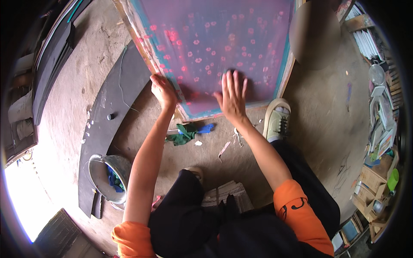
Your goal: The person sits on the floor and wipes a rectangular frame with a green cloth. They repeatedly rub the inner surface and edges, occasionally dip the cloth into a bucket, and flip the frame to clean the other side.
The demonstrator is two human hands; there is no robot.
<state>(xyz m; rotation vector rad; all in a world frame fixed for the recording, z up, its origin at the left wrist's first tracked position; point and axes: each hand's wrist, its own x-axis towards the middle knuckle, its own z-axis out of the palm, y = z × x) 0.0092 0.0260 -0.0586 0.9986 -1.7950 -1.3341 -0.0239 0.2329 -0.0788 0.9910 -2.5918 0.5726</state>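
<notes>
A large screen-printing frame point(223, 30) stands tilted in front of me. Its purple mesh carries small pink flower shapes, with blue-green borders and worn wooden edges. On the frame's left edge, near the lower corner, the fingers of my left hand point(164, 91) are wrapped round the wood. My right hand point(234, 96) lies against the lower part of the mesh, fingers stretched out and palm down, holding nothing. Below the frame's bottom edge, green and blue cloth scraps point(185, 134) lie on the floor.
A grey bucket point(122, 165) with cloth inside stands left of my left forearm, beside a dark curved sheet point(101, 124). My shoe point(277, 118) is close to the frame's lower right corner. Stacked paper point(228, 193) lies between my legs. Cluttered shelving point(378, 172) lines the right side.
</notes>
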